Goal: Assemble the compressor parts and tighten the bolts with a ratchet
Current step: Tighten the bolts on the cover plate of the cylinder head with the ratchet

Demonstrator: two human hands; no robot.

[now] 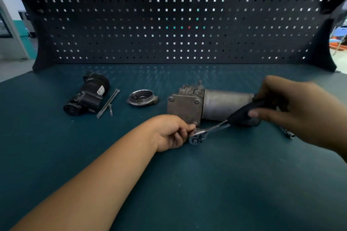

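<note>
Fingers (pixel 188 128) of left hand (pixel 171 131) pinch chrome steel ratchet (pixel 208 131) head against grey cast-metal compressor (pixel 216 104) lying mid green bench (pixel 169 184); right hand (pixel 293 103) grips handle. Compressor judged heavy, rigid; steady by casing.

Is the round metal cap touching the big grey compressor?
Apart. The head view shows bare green bench between the round metal cap and the grey compressor.

a grey metal compressor body (pixel 206 105) is lying on its side, its square end plate facing left with bolts at the corners. a chrome ratchet (pixel 216 128) with a black handle is sitting at the plate's lower corner, angling up to the right. a black motor unit (pixel 86 95), a round metal cover (pixel 142 97), two long bolts (pixel 108 103) and a short bolt (pixel 111 109) are lying apart to the left.
</note>
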